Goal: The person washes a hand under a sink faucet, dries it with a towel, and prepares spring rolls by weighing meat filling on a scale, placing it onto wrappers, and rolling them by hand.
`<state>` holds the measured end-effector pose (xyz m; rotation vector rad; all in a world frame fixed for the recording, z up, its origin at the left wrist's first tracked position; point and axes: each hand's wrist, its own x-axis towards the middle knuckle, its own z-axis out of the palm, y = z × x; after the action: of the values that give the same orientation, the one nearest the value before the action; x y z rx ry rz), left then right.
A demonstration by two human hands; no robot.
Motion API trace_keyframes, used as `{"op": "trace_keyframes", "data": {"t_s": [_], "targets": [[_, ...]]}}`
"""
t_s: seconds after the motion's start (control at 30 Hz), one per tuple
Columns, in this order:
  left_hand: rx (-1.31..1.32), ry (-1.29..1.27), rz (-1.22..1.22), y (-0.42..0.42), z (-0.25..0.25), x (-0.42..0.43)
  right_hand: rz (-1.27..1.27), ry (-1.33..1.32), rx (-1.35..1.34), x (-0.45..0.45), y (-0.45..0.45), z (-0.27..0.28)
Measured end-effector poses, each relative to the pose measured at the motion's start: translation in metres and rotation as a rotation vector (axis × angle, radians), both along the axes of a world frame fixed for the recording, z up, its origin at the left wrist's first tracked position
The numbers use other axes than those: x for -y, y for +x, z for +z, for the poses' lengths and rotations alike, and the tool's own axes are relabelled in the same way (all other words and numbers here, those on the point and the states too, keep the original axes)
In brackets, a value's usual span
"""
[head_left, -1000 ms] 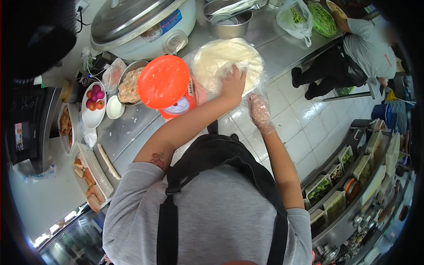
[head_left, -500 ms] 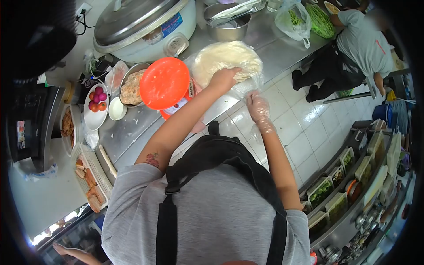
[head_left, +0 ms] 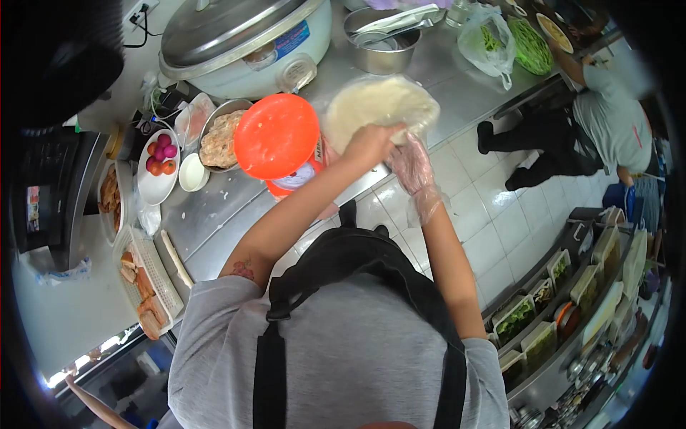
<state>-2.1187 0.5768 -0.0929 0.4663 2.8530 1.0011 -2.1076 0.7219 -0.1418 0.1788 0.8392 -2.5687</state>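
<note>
A pale, round stack of thin dough sheets [head_left: 379, 107] lies in clear plastic at the steel counter's edge. My bare left hand [head_left: 370, 145] reaches over its near right edge, with the fingers pinched at the clear plastic bag [head_left: 423, 130]. My right hand [head_left: 414, 168], in a clear plastic glove, is held up just beyond the counter edge. Its fingers look stretched out and meet my left fingertips; the contact point is partly hidden. Left of my left forearm, an orange-red plastic dish [head_left: 277, 136] sits on a kitchen scale [head_left: 296, 175].
A bowl of minced filling [head_left: 220, 139], a small white cup [head_left: 194, 173] and an oval plate [head_left: 153, 189] of onions and tomatoes stand left. Behind are a large rice cooker [head_left: 246, 46], a steel pot [head_left: 386, 53] and bagged greens [head_left: 489, 43]. A co-worker [head_left: 607, 118] stands right.
My gloved right hand has risen from below the counter edge to meet my left fingers, opening out. My left hand has shifted slightly right and nearer. The view has tilted a little.
</note>
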Motion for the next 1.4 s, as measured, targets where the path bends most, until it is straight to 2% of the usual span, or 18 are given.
{"op": "trace_keyframes", "data": {"t_s": [0.07,0.17,0.2,0.3,0.4,0.5,0.6,0.7,0.77,0.93,1.0,1.1,1.2,1.3,1.4], "targets": [[0.001,-0.035,-0.071,0.012,0.000,-0.007,0.005,-0.012,0.015,-0.006,0.011,-0.004],[0.040,0.251,-0.310,0.021,-0.012,-0.002,-0.101,-0.078,0.139,-0.018,0.022,-0.028],[0.122,0.317,-0.373,0.020,-0.011,-0.001,0.013,-0.087,0.254,-0.026,0.025,-0.031],[0.410,0.500,0.039,0.023,0.017,-0.003,-0.122,0.251,0.189,-0.019,0.017,-0.052],[-0.280,0.259,0.328,0.008,0.007,0.006,-0.255,0.320,0.319,-0.009,0.011,-0.042],[-0.274,0.052,0.469,-0.034,-0.051,0.013,-0.315,0.292,0.323,-0.011,0.018,-0.037],[0.019,-0.059,0.614,-0.055,-0.068,0.021,-0.232,0.335,0.355,-0.027,0.031,-0.037],[0.179,0.080,0.637,-0.064,-0.072,0.026,-0.274,0.317,0.334,-0.034,0.045,-0.033],[0.206,0.046,0.652,-0.062,-0.073,0.025,-0.256,0.347,0.334,-0.039,0.053,-0.023],[0.141,-0.125,0.563,-0.051,-0.086,0.022,-0.158,0.305,0.278,-0.058,0.064,-0.036],[0.135,-0.123,0.558,-0.049,-0.089,0.021,-0.208,0.230,0.260,-0.052,0.070,-0.016],[0.119,-0.125,0.533,-0.046,-0.090,0.023,-0.260,0.340,0.281,-0.054,0.067,-0.027],[0.134,-0.123,0.502,-0.046,-0.089,0.026,-0.261,0.645,0.227,-0.048,0.056,-0.043],[0.145,-0.113,0.469,-0.043,-0.089,0.029,-0.180,0.738,0.036,-0.044,0.050,-0.051],[0.113,-0.097,0.517,-0.032,-0.081,0.022,-0.212,0.742,0.066,-0.040,0.053,-0.038]]}}
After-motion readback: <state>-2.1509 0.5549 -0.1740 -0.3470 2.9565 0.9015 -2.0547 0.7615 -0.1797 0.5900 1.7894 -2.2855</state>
